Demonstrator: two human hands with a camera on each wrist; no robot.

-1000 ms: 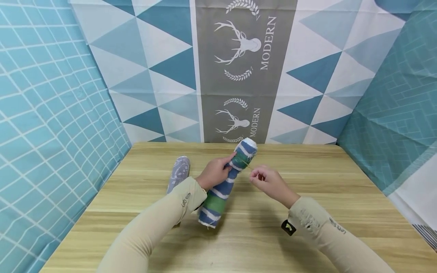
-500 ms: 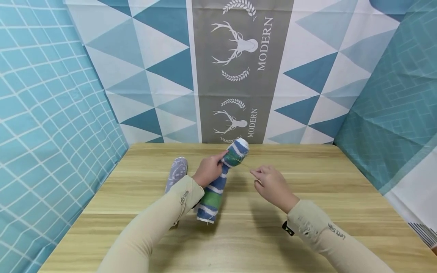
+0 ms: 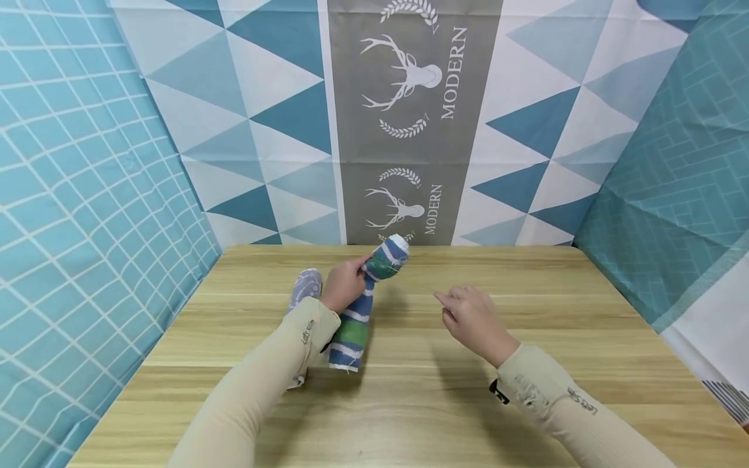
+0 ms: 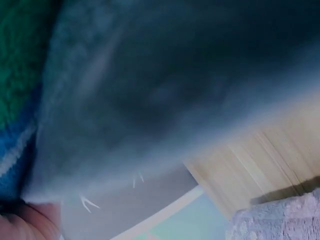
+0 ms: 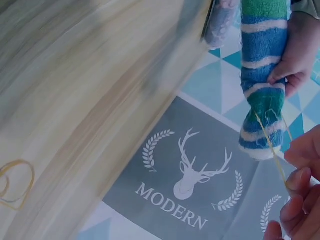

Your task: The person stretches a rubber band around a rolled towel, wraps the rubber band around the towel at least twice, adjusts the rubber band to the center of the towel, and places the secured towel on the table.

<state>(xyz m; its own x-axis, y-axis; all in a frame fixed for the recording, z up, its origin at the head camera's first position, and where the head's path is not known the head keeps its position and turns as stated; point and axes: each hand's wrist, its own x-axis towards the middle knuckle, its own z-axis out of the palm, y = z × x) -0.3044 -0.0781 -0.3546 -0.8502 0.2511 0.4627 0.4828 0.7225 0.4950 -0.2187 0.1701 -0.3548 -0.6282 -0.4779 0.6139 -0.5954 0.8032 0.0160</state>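
A rolled towel point(image 3: 354, 331) with blue, green and white stripes slants over the table. My left hand point(image 3: 344, 286) grips it below its far end, where it is drawn in at a green stripe. A thin yellow rubber band point(image 5: 270, 142) runs from that narrowed part to my right hand point(image 5: 302, 185), whose fingertips pinch it in the right wrist view. In the head view my right hand point(image 3: 473, 323) is to the right of the towel, apart from it, and the stretched band is hard to make out. Blurred cloth fills most of the left wrist view.
A second rolled towel, grey-purple with a pale pattern point(image 3: 305, 286), lies left of my left hand, partly behind the sleeve. Loose rubber bands point(image 5: 19, 182) lie on the wooden table point(image 3: 409, 403). A patterned cloth backdrop point(image 3: 292, 97) stands behind the table's far edge.
My left hand has moved left with the striped towel. My right hand has shifted slightly right, so the gap between towel and right hand has widened.
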